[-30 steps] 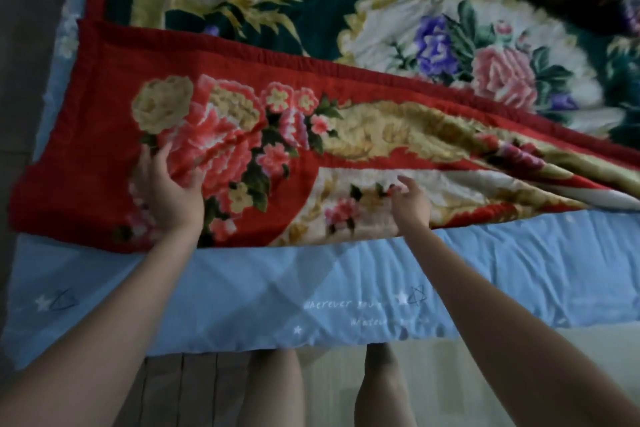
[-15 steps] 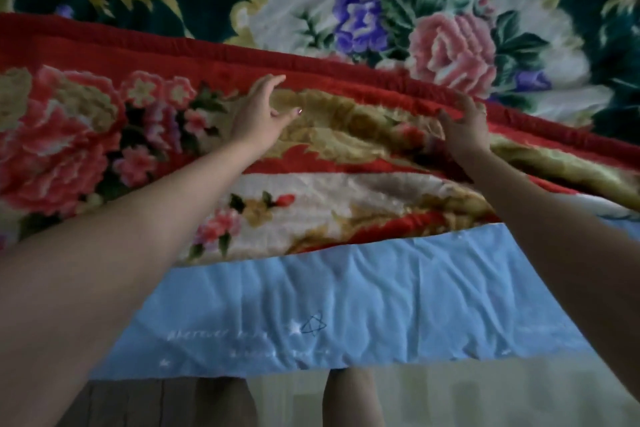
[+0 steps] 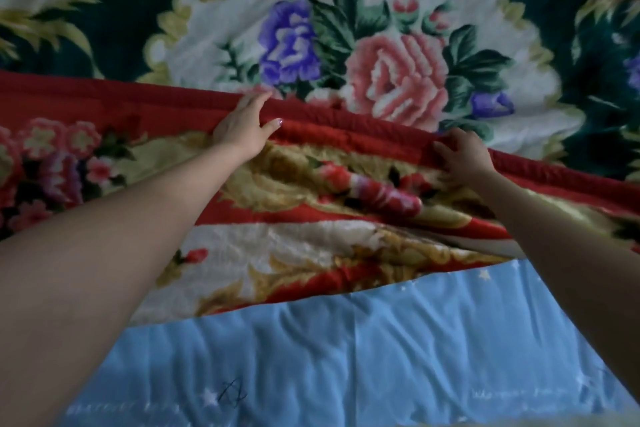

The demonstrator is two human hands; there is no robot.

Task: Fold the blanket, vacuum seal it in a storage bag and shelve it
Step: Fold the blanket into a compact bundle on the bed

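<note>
The left hand (image 3: 242, 126) lies flat, fingers straight, on the blanket (image 3: 311, 191); its red hem runs under the fingertips. The right hand (image 3: 462, 156) pinches that hem with curled fingers

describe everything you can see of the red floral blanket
The red blanket looks thick and plush, printed with pink flowers, gold scrolls and a cream panel, edged with a plain red hem. It lies rumpled on the light blue sheet, its far hem resting over a dark green floral blanket. The left hand lies flat on that hem with straight fingers; the right hand curls its fingers into the hem further right. Folds bunch between the hands.
</note>
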